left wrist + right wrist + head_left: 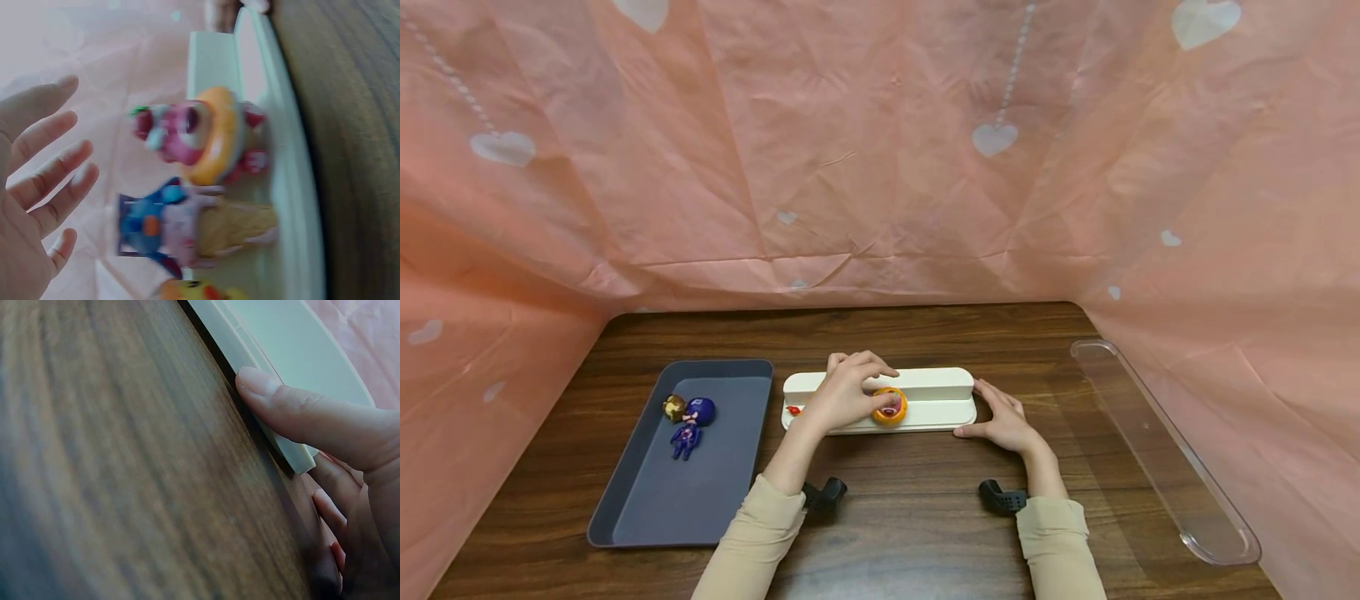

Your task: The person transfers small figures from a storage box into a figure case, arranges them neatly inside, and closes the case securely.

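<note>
A white stepped display stand (936,412) lies across the middle of the wooden table. My left hand (846,396) hovers over it with fingers loosely spread, and the left wrist view shows a gap between those fingers and the figures. On the stand's lower step, a pink bear figure (187,128) wears an orange swim ring. Beside it stands a blue-headed figure (150,226) on an ice-cream cone, then a yellow figure (197,290), cut off by the frame. My right hand (1006,425) grips the stand's right end, thumb (281,403) on the front edge and fingers behind.
At the left sits a grey tray (662,512) holding a blue figure (687,433) and a small brown-and-yellow one (674,407). A long clear plastic cover (1165,450) lies at the right edge. A pink curtain (850,150) hangs around the table.
</note>
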The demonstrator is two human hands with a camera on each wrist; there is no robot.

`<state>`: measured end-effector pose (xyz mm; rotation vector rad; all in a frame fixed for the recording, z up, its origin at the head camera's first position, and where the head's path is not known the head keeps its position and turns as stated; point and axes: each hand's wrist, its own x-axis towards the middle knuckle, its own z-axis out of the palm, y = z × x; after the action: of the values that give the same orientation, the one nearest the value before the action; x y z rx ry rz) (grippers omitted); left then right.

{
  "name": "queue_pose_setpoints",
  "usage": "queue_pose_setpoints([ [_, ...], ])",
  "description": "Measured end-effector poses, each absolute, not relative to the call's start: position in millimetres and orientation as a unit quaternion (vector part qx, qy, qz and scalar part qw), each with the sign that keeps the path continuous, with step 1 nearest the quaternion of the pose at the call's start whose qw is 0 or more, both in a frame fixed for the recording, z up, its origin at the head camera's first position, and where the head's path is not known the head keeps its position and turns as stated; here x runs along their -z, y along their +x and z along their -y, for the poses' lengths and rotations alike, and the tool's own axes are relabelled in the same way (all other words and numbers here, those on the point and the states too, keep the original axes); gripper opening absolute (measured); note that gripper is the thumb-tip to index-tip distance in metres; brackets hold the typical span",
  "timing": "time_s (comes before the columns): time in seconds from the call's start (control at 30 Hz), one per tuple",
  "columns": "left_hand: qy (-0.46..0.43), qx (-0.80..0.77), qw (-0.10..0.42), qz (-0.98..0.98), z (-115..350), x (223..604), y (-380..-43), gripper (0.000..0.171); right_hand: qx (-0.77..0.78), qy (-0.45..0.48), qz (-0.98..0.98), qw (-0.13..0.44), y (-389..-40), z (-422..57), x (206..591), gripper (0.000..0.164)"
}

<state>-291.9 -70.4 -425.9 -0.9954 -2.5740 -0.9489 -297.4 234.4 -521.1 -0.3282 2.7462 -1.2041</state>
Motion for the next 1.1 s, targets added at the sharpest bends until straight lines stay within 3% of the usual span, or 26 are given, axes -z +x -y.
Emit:
queue_pose_setpoints([
  [0.53, -0.294, 0.416, 0.157, 0.846, 125.8, 380.1, -267.9, 0.03, 0.41, -0.108, -0.903, 0.076, -297.0, -230.3, 519.0, 0.101],
  [1.1, -0.216, 0.392, 0.213, 0.869, 188.3, 380.3, -256.5, 0.033, 0.405, -0.111, -0.905, 0.069, -299.4, -230.0, 520.6, 0.102],
])
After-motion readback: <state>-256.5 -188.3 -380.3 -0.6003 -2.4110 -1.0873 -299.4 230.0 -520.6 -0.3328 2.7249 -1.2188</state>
